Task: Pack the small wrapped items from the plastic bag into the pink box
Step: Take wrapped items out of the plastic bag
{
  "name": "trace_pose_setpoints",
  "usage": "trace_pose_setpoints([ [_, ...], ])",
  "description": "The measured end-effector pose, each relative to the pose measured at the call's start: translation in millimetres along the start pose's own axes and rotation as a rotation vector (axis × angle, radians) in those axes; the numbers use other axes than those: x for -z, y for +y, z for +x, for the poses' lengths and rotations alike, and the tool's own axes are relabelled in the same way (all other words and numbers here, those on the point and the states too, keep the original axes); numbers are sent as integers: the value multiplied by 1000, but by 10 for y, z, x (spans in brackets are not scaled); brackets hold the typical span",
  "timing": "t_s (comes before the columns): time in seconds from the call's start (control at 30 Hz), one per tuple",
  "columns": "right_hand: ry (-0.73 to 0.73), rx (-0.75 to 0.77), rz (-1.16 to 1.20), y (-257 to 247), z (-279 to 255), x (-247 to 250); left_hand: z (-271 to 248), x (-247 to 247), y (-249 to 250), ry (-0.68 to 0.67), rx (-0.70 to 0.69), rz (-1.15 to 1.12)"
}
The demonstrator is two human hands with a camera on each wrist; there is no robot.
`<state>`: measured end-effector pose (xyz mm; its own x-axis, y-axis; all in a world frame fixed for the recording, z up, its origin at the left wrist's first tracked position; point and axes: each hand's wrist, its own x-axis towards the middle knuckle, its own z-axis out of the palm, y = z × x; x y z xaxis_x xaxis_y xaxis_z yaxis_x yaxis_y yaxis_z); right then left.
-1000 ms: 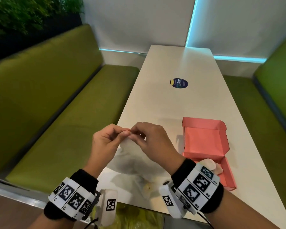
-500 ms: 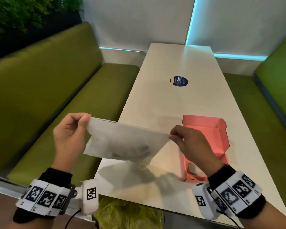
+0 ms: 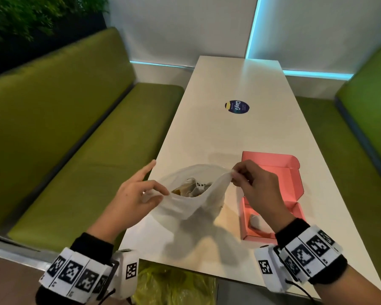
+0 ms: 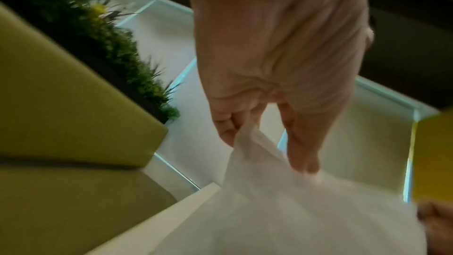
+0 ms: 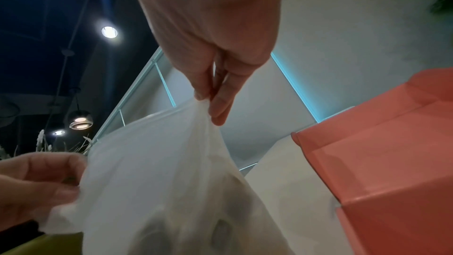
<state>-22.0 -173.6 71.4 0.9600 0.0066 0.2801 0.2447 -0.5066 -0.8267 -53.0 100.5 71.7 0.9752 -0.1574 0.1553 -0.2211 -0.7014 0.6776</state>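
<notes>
- The right hand (image 3: 259,190) pinches the bag (image 3: 186,203) rim between thumb and fingertips (image 5: 218,110); the film is bunched into a thin twist at the pinch.
- The left hand (image 3: 134,194) pinches the opposite side of the rim between thumb and curled fingers (image 4: 226,129); its index finger sticks out straight, clear of the plastic.
- Between the two pinches the bag's mouth is pulled open and faces up toward the head camera.
- The bag is thin, milky plastic. It sits at the near end of the table (image 3: 233,133), just left of the box (image 3: 273,172); whether its bottom rests on the tabletop or hangs just above it I cannot tell.
- Inside the bag lie several wrapped items (image 3: 193,188), crumpled and pale, one with dark print; their number is not clear. From the right wrist view they show as dim grey shapes through the film.
- The box is pink, open, its lid standing up at the far side. It rests on the table to the right of the bag, partly behind the right hand.
- One white wrapped piece (image 3: 255,221) lies in the box's near tray.
- A round dark sticker (image 3: 237,107) lies farther up the table.
- Green benches (image 3: 75,119) run along both sides of the table, and plants (image 3: 31,16) stand behind the left one.
- Yellow-green plastic (image 3: 172,285) shows below the table's near edge.
</notes>
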Motion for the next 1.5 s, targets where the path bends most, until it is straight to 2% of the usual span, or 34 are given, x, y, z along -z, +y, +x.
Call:
trace_pose_setpoints([
  [0.1,74,107,-114,-51,-66,11,-14,-12,109,-6,97,-119],
  [0.17,155,310,-244,-187,-168,-58,-23,-60,193,64,136,-119],
  [0.2,141,424,-269,-282,-217,-113,-31,-101,211,94,149,-111],
  [0.27,-28,608,-345,-366,-298,-253,-49,-173,256,136,167,-82],
  [0.3,-149,650,-444,-396,-317,-311,-67,-204,271,159,165,-57],
  [0.33,-294,618,-565,-421,-326,-351,-72,-230,276,196,156,-25],
  [0.43,-678,314,-792,-365,-373,-400,-104,-252,301,322,22,185],
  [0.47,-769,247,-846,-361,-383,-399,-123,-256,329,307,11,240],
  [0.53,-849,155,-863,-356,-392,-408,-162,-310,333,261,11,292],
  [0.63,-833,114,-738,-307,-367,-510,-240,-388,327,62,-19,302],
  [0.73,-714,143,-714,-259,-326,-768,-273,-409,359,-9,-90,330],
  [0.77,-725,129,-750,-240,-325,-850,-272,-405,366,-7,-114,331],
  [0.87,-880,37,-894,-187,-354,-1003,-283,-377,375,-32,-120,328],
  [0.9,-884,44,-892,-175,-376,-1014,-289,-385,350,-42,-116,322],
  [1.07,-735,148,-822,-174,-392,-918,-299,-458,313,-161,9,313],
  [1.23,-609,193,-691,-261,-346,-766,-250,-510,328,-173,79,317],
  [1.5,-378,82,-193,-231,-342,-401,-164,-538,375,-226,78,326],
])
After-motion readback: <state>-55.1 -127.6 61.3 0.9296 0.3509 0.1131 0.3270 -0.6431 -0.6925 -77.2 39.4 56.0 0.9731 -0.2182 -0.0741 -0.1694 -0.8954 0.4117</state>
